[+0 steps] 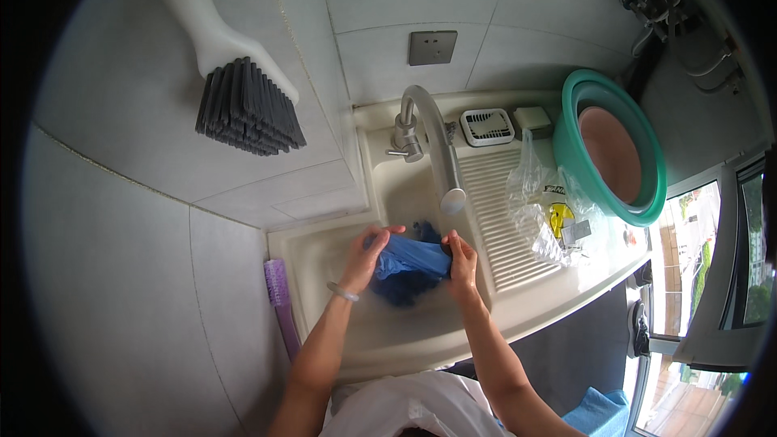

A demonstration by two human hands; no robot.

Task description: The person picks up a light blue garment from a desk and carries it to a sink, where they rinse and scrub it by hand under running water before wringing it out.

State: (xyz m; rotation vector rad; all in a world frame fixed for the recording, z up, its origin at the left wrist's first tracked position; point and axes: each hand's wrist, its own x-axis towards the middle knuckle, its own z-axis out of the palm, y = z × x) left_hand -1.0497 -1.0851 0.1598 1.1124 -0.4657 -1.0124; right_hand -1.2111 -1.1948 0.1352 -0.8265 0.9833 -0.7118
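A wet blue cloth (419,256) is stretched between my two hands over the basin of a cream laundry sink (328,321). My left hand (367,255) grips its left end, and a pale bangle circles that wrist. At the other end, my right hand (460,258) pinches the cloth between thumb and fingers. Darker blue fabric (403,291) lies below in the basin, partly hidden by the stretched part; whether it is the same piece I cannot tell. The metal faucet (432,133) arches over the basin, its spout end just above my right hand.
Right of the basin, a ribbed washboard (501,224) carries a clear plastic bag (546,218). Behind are a white soap dish (487,127) and a soap bar (532,117). Green basin (567,133) leans at right, a pink one (610,155) inside. Brushes: purple (279,291), white-handled (243,73).
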